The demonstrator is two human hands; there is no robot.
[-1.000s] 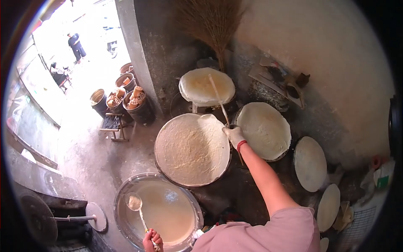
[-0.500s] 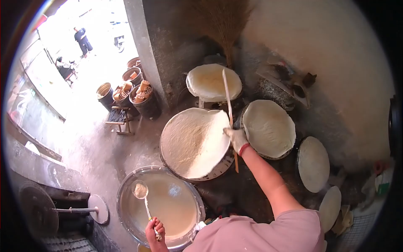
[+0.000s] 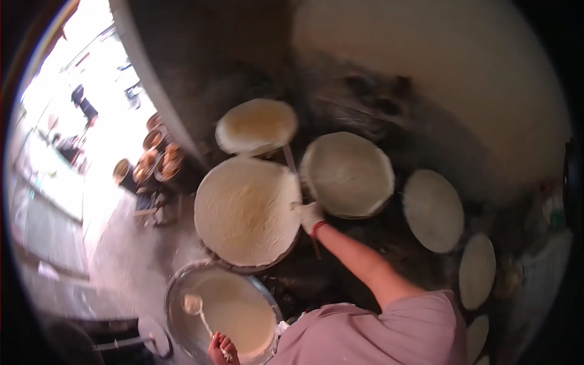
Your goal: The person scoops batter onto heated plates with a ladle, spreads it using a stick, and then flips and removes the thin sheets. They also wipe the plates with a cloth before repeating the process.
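We see R hand point(image 3: 310, 216), gloved, closed on stick point(image 3: 291, 161) at flatbread point(image 3: 246, 210) right edge; bread covers griddle. L hand point(image 3: 220, 350) grips ladle point(image 3: 196, 305) over batter pan point(image 3: 176, 286), near its rim. Narrow gaps btw griddles. Frame blurred.

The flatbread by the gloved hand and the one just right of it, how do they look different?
The flatbread by the gloved hand is larger and rough, speckled all over; the flatbread to its right is smaller and smoother. The right hand, gloved and holding a stick, touches the first one's edge; the second lies untouched. Both are round, pale and lie flat on griddles.
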